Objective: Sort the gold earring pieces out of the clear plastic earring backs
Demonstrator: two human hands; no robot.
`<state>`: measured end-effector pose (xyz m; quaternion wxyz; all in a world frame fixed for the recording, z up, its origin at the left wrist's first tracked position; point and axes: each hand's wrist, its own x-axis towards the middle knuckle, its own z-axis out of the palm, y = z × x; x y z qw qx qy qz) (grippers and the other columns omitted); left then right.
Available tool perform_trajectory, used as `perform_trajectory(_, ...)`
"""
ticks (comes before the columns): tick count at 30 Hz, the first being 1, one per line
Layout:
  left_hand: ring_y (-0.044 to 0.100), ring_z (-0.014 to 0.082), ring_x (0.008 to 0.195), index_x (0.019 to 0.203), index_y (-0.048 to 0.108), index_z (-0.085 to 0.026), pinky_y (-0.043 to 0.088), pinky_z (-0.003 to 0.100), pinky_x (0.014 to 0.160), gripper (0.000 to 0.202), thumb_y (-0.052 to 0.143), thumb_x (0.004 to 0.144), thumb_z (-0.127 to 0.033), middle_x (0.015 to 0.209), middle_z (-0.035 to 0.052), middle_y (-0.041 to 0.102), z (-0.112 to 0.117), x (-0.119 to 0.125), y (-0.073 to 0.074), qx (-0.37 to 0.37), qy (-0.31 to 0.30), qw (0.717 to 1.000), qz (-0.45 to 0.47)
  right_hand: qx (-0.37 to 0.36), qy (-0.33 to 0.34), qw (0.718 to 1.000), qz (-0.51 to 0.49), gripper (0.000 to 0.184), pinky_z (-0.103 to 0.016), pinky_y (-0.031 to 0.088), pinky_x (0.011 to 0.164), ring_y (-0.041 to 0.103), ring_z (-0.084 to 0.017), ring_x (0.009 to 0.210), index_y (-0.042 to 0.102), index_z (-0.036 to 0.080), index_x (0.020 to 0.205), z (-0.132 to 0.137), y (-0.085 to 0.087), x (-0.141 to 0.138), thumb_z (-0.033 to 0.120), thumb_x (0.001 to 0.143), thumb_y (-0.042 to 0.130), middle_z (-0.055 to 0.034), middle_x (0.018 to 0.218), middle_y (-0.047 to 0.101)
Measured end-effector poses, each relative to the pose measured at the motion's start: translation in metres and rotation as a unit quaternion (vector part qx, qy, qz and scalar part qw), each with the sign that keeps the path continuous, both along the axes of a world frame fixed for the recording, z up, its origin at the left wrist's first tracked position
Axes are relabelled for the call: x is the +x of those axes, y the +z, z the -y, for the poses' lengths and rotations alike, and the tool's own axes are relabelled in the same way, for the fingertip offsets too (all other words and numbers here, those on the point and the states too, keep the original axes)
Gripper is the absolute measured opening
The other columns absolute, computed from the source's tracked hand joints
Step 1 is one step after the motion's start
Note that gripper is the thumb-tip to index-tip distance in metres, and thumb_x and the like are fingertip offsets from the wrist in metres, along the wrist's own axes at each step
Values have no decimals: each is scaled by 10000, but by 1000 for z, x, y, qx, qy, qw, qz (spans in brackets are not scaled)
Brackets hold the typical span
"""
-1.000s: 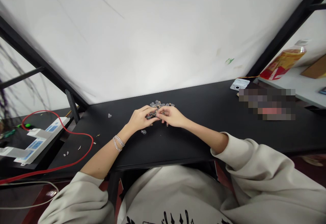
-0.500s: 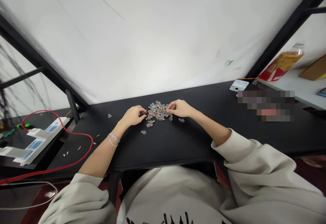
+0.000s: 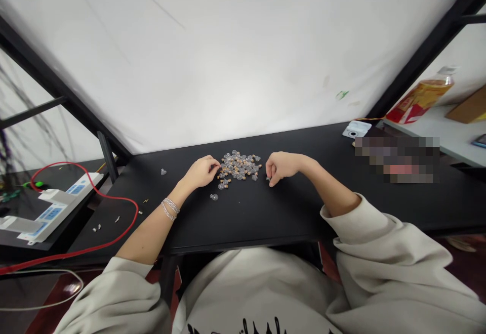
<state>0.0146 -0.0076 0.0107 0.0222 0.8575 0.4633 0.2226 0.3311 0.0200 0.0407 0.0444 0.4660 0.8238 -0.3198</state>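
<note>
A heap of tiny transparent glass bulbs with small tan fittings (image 3: 239,166) lies in the middle of the black table top (image 3: 243,220). My left hand (image 3: 203,172) rests at the heap's left edge, fingers curled against it. Whatever its fingertips may hold is hidden. My right hand (image 3: 281,167) stands just right of the heap, with its fingertips pinched on a small glass bulb (image 3: 269,178) that is mostly covered. A lone glass bulb (image 3: 214,197) lies below the heap, and another small bulb (image 3: 163,171) sits further left.
A red cable (image 3: 114,205) runs past the table's left end, by a white power strip (image 3: 63,205). A few small metal bits (image 3: 97,227) lie at the left. A white camera (image 3: 356,129) sits at the far edge. A bottle (image 3: 419,102) stands on a shelf at right.
My right hand has moved right, off the heap, and now covers the bulb that lay apart there. My left hand has stayed near the heap's left edge.
</note>
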Motion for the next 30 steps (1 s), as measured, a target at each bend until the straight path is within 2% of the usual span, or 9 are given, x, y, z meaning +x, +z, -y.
perform_trajectory(4,612,147,676,898,693,-182,502,291,689,123,575,910,-212,879,42,678,3,3,1,-16,-12,1000,22,-19,-1,1000,-20,244,-221,443,485,646,-164,588,716,154,710,1,-3,-4,345,585,803,-55,671,714)
perform_trajectory(7,616,131,660,927,687,-180,501,270,673,110,611,908,-258,864,28,706,8,7,2,-48,-31,996,66,-52,23,994,-96,349,-215,471,505,650,-154,625,725,137,817,4,-2,-11,425,629,786,-69,750,731)
perform_trajectory(10,608,112,605,892,702,-169,504,248,634,146,666,877,-310,805,22,721,15,16,3,-77,-45,985,147,-88,42,977,-190,416,-203,488,491,642,-139,616,704,120,935,13,-6,-25,455,693,750,-66,745,716)
perform_trajectory(12,616,113,580,862,708,-154,511,242,593,198,716,831,-349,779,35,728,19,24,3,-119,-49,963,236,-99,37,962,-250,442,-192,485,467,650,-138,617,693,113,1001,21,-12,-37,466,736,721,-62,734,703)
perform_trajectory(15,644,140,561,871,705,-126,513,241,510,316,791,743,-402,757,64,736,22,34,0,-206,-56,900,380,-106,17,938,-330,468,-187,496,443,688,-159,681,681,98,1048,31,-23,-53,475,771,692,-97,852,713)
perform_trajectory(16,650,148,556,871,704,-118,515,243,494,344,809,719,-409,746,70,736,23,36,-2,-228,-59,882,409,-111,12,930,-350,471,-188,506,443,698,-164,703,677,95,1055,33,-27,-58,476,779,688,-112,905,715)
perform_trajectory(18,658,156,556,854,711,-110,521,246,486,357,826,698,-411,732,79,736,22,38,-4,-250,-66,865,430,-120,0,919,-376,470,-184,513,435,707,-166,717,675,93,1058,37,-32,-63,478,787,689,-134,987,713)
perform_trajectory(30,630,130,530,829,774,-134,517,231,462,272,820,726,-382,717,65,729,20,36,-3,-200,-81,883,416,-148,-49,889,-431,458,-190,521,426,697,-156,666,674,95,1029,41,-32,-68,479,786,725,-138,990,713)
